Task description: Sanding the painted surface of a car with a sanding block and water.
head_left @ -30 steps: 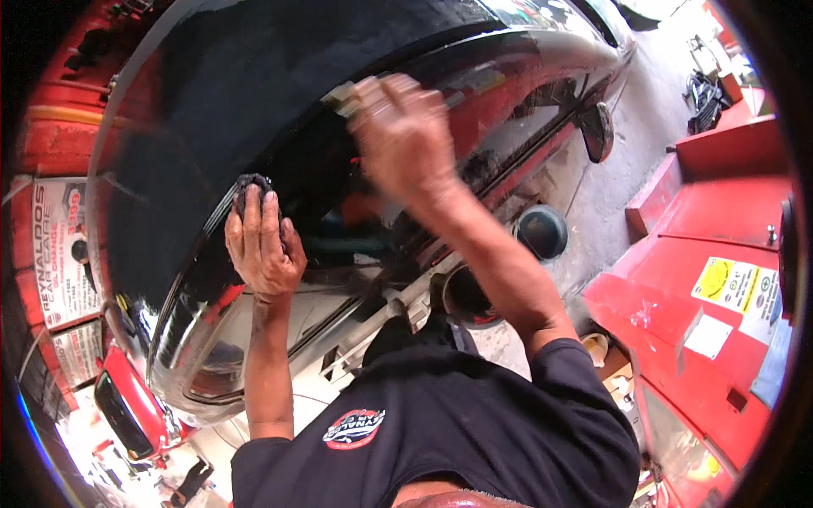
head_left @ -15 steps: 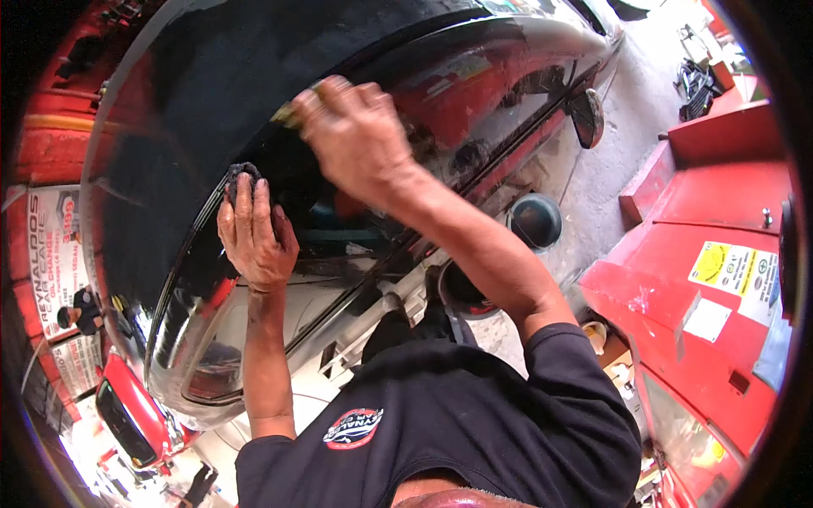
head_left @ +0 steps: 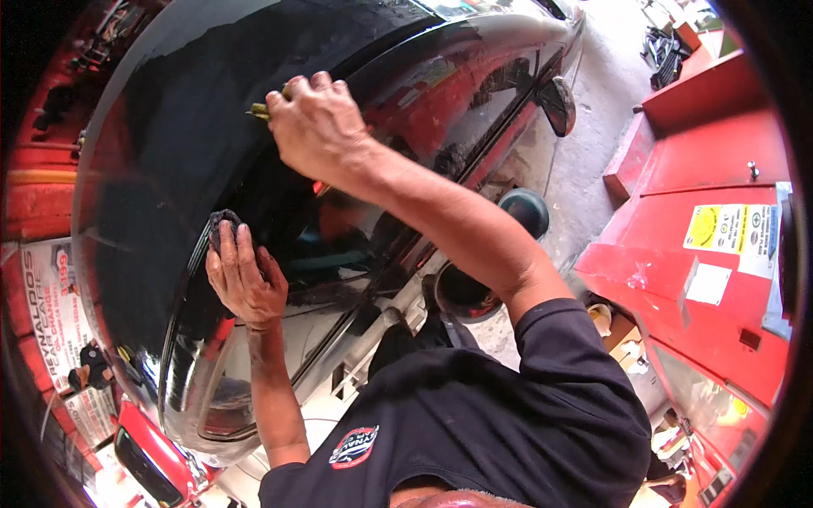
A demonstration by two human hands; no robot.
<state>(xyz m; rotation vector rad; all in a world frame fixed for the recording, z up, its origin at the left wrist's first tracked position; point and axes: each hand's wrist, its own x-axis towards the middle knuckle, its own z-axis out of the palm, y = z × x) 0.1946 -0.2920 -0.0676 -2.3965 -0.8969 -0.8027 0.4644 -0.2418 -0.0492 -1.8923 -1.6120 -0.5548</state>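
A glossy black car (head_left: 161, 161) with a wet-looking, reflective surface spreads out in front of me. My left hand (head_left: 244, 284) rests along the roof's side edge, its fingers bent over a dark, crumpled cloth (head_left: 223, 223) pressed against the roof. Farther forward along the same edge, my right hand (head_left: 322, 131) is closed around a small yellow-green piece (head_left: 260, 110). Only its end sticks out past the fingers, so I cannot tell whether it is a sponge or a folded cloth. The side windows (head_left: 423, 127) lie below and right of this hand.
Dark buckets (head_left: 524, 212) stand on the floor by the car's side. A side mirror (head_left: 556, 107) juts out toward the front. Red cabinets (head_left: 711, 229) line the right side. At lower left is a red vehicle (head_left: 152, 457), near a printed banner (head_left: 52, 313).
The whole view has tilted and shifted. My right hand, blurred before, now appears sharp and a little farther left in the picture. My left hand keeps its cloth on the roof edge.
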